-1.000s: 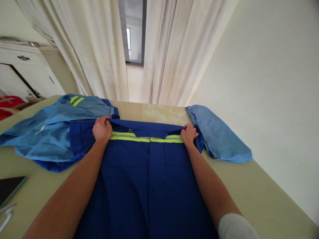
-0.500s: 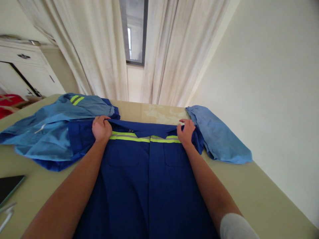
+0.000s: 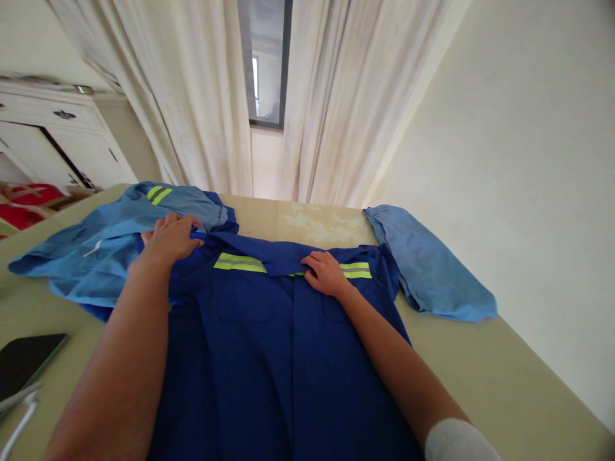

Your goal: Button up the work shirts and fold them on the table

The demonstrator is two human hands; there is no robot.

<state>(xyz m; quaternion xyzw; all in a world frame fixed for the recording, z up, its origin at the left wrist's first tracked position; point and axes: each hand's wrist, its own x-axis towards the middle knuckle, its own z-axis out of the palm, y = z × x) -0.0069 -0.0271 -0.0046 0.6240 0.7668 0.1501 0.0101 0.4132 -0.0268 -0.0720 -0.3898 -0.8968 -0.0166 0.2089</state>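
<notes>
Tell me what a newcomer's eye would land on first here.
Probably the dark blue garment at centre, its yellow-green stripe partly covered by a dark flap and the right hand. Next, the light blue cloth beside the left hand, then the light blue sleeve at right.

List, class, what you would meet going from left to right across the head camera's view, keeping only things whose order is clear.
Dark flat object, left hand, dark-framed pane, right hand, light-blue sleeve.
</notes>
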